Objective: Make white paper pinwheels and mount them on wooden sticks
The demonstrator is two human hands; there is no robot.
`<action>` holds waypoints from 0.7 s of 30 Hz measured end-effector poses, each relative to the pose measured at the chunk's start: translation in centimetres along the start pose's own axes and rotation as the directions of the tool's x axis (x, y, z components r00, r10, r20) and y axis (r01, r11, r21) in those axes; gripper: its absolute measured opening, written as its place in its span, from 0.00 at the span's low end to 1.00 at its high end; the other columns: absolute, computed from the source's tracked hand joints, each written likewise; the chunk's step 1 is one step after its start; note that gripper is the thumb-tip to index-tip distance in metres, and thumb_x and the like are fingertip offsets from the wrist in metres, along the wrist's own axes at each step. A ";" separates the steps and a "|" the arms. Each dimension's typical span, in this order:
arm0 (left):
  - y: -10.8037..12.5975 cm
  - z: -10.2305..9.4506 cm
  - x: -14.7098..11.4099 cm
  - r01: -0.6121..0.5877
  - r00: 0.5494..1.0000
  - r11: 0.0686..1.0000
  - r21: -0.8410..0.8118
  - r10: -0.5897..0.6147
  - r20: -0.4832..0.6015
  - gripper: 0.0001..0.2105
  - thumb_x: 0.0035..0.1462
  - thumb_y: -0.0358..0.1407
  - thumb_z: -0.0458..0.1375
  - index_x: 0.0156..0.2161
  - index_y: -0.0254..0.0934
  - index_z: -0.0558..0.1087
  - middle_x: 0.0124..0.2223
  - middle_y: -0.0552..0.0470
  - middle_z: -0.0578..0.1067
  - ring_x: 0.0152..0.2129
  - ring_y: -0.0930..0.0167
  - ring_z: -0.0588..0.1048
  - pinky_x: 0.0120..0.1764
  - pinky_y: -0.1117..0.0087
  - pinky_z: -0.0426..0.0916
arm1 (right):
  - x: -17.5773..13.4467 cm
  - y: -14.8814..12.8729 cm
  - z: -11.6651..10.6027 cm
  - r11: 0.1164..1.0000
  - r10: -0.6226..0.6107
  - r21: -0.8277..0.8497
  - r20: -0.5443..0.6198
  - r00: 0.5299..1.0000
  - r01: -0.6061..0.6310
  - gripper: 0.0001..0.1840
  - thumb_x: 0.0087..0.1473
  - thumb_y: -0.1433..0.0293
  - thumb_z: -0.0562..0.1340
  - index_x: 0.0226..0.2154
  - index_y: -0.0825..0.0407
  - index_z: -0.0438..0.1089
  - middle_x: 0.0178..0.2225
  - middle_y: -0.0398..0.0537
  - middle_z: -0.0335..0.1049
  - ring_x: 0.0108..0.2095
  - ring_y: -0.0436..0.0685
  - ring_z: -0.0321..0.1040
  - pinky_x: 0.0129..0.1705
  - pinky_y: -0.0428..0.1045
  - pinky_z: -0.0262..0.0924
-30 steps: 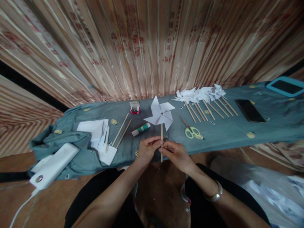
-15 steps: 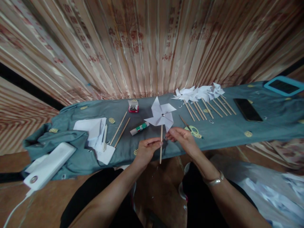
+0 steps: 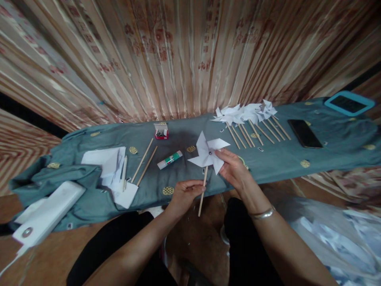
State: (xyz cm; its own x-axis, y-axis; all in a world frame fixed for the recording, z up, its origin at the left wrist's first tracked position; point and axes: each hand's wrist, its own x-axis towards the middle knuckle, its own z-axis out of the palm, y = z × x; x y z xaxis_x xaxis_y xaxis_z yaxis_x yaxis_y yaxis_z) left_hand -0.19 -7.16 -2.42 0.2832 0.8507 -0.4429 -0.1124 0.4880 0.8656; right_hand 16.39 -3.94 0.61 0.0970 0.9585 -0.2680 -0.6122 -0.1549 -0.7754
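Observation:
A white paper pinwheel (image 3: pixel 204 155) on a wooden stick is held up in front of me, over the near edge of the cloth. My left hand (image 3: pixel 186 195) pinches the stick below the paper head. At the head's right side, my right hand (image 3: pixel 233 167) grips a blade, its thumb close to the metal pin at the centre. A glue stick (image 3: pixel 169 159) lies to the left of the pinwheel. Behind it stands a small red box of pins (image 3: pixel 161 132), its lid up. Green-handled scissors (image 3: pixel 243 162) are mostly hidden behind my right hand.
Several finished pinwheels (image 3: pixel 248 115) lie in a row at the back right. Beyond them are a phone (image 3: pixel 305 134) and a blue-framed tablet (image 3: pixel 349 104). White paper (image 3: pixel 104 161), two wooden sticks (image 3: pixel 147 167) and a white power bank (image 3: pixel 49 214) with a cable are at the left.
My right hand has moved up from beside the stick onto the pinwheel's blade near the pin. The pinwheel has come lower and tilts slightly; my left hand still holds the stick.

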 end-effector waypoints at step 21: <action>0.2 -0.6 -0.1 -0.084 0.995 0.994 0.064 0.080 0.055 0.10 0.37 0.37 0.67 0.29 0.35 0.80 0.28 0.53 0.75 0.21 0.73 0.75 0.28 0.72 0.70 | 0.3 0.1 0.0 0.994 0.041 -0.105 0.009 0.999 -0.040 0.15 0.30 0.68 0.76 0.26 0.52 0.77 0.27 0.42 0.79 0.30 0.52 0.75 0.41 0.47 0.68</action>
State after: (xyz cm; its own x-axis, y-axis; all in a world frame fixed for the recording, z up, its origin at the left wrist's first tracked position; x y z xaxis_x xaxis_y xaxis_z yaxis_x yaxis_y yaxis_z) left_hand -0.81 -6.98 -2.36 0.3256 0.8750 -0.3583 -0.0748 0.4016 0.9128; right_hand 16.36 -3.70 0.40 0.0651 0.9534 -0.2947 -0.5300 -0.2172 -0.8197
